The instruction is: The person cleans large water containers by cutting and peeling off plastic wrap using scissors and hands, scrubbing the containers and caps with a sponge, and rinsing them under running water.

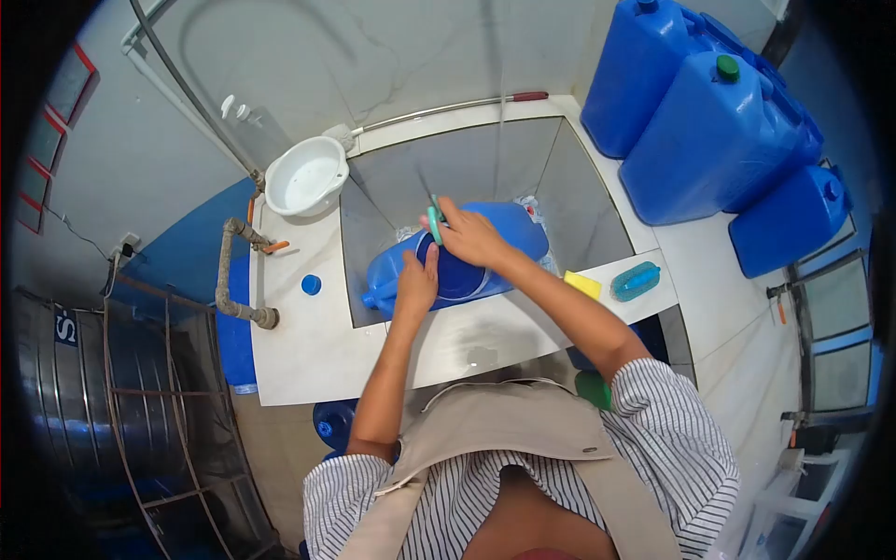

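Across the front of the sink lies a large blue water jug [509, 229] on its side. Against it is a darker blue round tub [462, 278] with a thin pale rim. My left hand [416, 283] grips the near left edge of this tub, thumb on top. My right hand [469, 239] is closed on a small teal tool [434, 224], just above the tub; its full shape is hidden by the fingers. The two hands are close together. A loose blue cap [311, 285] rests on the counter to the left.
The tiled sink [597, 201] has a white counter [308, 345] around it. A white basin [306, 177] stands at left, near pipes [227, 266]. A yellow sponge [582, 284] and teal brush [636, 281] lie right. Several blue jerrycans [691, 140] stand at back right. A long-handled brush [429, 113] lies behind.
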A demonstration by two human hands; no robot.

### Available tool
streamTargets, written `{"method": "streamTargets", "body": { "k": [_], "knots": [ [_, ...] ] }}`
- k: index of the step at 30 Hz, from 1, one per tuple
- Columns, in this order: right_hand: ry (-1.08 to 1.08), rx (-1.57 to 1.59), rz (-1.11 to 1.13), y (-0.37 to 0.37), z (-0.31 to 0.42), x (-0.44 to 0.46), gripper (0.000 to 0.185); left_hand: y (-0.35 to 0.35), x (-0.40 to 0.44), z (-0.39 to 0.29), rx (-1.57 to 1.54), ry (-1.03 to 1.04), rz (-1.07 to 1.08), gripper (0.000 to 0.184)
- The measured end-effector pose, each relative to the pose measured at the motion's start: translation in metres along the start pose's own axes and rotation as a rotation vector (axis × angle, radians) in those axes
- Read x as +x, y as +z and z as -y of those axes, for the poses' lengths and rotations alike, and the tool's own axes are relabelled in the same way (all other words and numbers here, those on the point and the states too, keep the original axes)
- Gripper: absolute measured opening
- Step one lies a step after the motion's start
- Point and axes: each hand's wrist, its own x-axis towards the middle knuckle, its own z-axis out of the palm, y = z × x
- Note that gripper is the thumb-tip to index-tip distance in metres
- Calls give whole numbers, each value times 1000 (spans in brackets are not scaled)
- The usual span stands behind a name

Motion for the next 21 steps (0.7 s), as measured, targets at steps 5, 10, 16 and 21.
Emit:
{"method": "streamTargets", "body": {
  "k": [5,10,16,21],
  "knots": [
    [-123,460,280,9,-20,41,36,-55,-35,-60,-270,-242,-44,50],
    [-177,621,8,-22,32,0,33,-92,-22,-51,-568,196,-312,28],
    [181,970,579,-16,31,-48,41,-97,-21,-54,-620,254,-344,28],
    [225,1216,598,-10,24,-50,44,-92,-25,-65,-685,227,-307,27]
  ]
}}
